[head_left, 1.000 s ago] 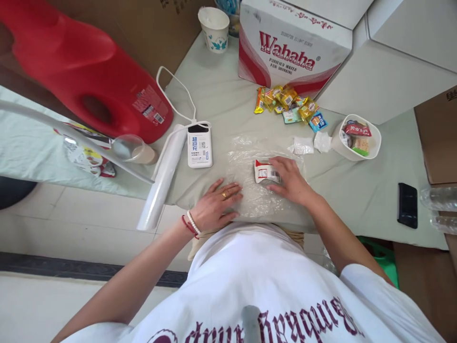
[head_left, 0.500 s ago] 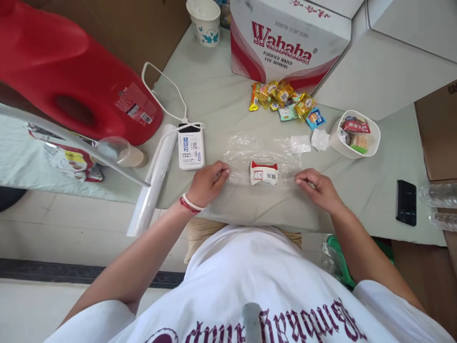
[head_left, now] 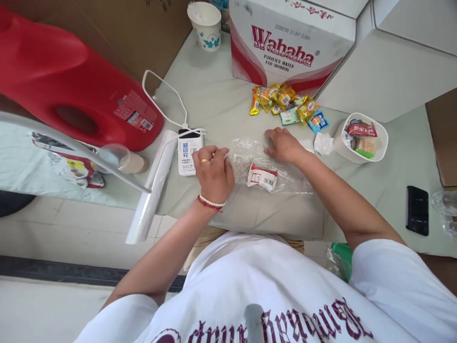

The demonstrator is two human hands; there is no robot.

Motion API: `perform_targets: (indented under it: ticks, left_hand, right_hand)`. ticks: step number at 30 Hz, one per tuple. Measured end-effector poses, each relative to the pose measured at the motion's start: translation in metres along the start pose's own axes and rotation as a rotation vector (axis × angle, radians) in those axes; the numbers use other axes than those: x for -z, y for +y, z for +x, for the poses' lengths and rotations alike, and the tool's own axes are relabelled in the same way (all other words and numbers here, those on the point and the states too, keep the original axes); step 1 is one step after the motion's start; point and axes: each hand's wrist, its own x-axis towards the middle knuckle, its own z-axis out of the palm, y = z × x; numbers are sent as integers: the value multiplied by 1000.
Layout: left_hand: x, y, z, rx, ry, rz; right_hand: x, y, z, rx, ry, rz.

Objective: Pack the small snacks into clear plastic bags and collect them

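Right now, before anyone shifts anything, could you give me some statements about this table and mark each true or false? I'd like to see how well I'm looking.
1. The red-and-white packet lies nearer the person's body than the right hand does. True.
2. The right hand is gripping that packet. False: the hand is apart from it, at the far part of the clear film.
3. The left hand wears a gold ring. True.
4. The paper cup lies on its side. False: it stands upright.
5. Colorful wrapped snacks lie in front of the Wahaha box. True.
6. The black phone lies beside the red jug. False: it lies toward the table's right end.
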Motion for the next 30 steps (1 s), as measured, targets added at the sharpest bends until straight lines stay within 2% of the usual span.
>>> perform_targets:
  ticks: [2,5,7,10,12,14,16,19,20,22,24,25,26,27,30]
  left_hand:
    - [6,10,-10,-125,-37,-2]
    - [-1,27,-22,-333,-256,-23]
    - [-11,37,-24,-367,-386,-3]
    - [-21,44,-23,-338,-460,24]
    - [-24,44,-22,-325,-467,15]
    - [-24,41,-23,-304,-472,-8]
    - [-22,32,-28,-285,-492,-77]
    - [-15,10,-40,-246,-482,-364]
    - [-12,3,-43,-189,-430,-474]
    - [-6,-7,-43,-5,-231,-592]
    - [-3,-9,-35,155,-25,-526]
    - [-4,-8,-28,194,24,-451]
    - [-5,-5,-21,210,20,-370]
    - [-6,-3,-13,210,-33,-294]
    - [-6,3,0,203,-291,-157]
  right_hand:
    - [-4,-6,11,-51,-65,-27]
    - [4,-11,15,-60,-120,-40]
    - [19,-15,7,9,-109,-61]
    - [40,-30,-21,94,-46,-102]
    - [45,-45,-50,87,-66,-154]
    - [38,-60,-78,113,-161,-208]
    - [22,-71,-101,175,-254,-221]
    - [-6,-77,-119,179,-319,-203]
    - [-14,-78,-122,167,-321,-192]
    - [-24,-79,-125,150,-300,-158]
    - [-30,-80,-127,128,-254,-103]
    - [-32,-79,-128,115,-229,-68]
    - [-34,-78,-129,103,-205,-28]
    - [-36,-75,-131,98,-179,18]
    - [-46,-66,-135,142,-75,197]
